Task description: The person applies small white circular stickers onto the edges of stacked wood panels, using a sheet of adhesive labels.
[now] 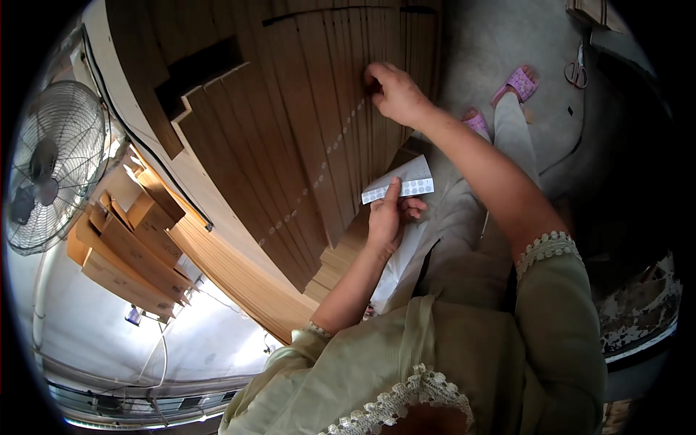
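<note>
My left hand (388,215) holds a white sheet of small round grey stickers (400,185), thumb pressed on its lower edge. My right hand (394,90) reaches forward, fingertips pressed against the edge of a brown wooden panel (366,109). Many such thin panels (290,145) stand stacked on edge, side by side. A slanting row of small round stickers (319,170) runs across their edges from lower left up toward my right hand. I am seated, my light trousers and pink slippers (518,81) showing below the hands.
A wire-caged fan (54,163) stands at the left. Several cardboard boxes (130,250) are piled beside it. Red-handled scissors (576,71) lie on the grey concrete floor (500,36) at the upper right. More flat panels (239,279) lie stacked under the upright ones.
</note>
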`<state>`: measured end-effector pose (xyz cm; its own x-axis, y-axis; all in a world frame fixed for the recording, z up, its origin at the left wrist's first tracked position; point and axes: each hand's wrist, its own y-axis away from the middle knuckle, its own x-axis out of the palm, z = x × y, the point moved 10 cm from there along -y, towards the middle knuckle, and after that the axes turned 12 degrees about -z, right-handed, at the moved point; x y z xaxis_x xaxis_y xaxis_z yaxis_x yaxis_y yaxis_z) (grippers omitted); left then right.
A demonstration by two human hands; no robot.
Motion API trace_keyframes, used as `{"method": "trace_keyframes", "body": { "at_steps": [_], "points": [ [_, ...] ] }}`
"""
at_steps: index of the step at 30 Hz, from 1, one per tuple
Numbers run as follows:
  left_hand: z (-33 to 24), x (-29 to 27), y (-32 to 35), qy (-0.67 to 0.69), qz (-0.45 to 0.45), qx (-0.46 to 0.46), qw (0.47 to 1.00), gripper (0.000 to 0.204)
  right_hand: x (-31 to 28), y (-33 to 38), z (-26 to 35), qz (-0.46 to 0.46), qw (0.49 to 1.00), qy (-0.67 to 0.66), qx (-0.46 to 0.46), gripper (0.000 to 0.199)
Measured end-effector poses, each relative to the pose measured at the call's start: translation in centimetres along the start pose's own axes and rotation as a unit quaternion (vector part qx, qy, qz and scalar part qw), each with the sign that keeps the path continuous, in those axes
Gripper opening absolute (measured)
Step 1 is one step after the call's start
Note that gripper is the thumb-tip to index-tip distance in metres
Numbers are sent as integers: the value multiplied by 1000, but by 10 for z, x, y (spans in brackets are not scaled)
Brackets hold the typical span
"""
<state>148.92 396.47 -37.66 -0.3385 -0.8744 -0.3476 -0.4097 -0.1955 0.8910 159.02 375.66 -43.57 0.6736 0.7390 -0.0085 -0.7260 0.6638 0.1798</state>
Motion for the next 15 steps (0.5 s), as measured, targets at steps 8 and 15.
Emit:
{"method": "trace_keyframes", "body": {
  "at_steps": [8,15],
  "points": [
    [-12,13,4,5,32,18,999,41,-49,-15,-20,-75,980,181,-45,28],
    [-24,17,0,20,26,75,997,37,-56,132,-12,214,911,-158,316,18]
  ]
}}
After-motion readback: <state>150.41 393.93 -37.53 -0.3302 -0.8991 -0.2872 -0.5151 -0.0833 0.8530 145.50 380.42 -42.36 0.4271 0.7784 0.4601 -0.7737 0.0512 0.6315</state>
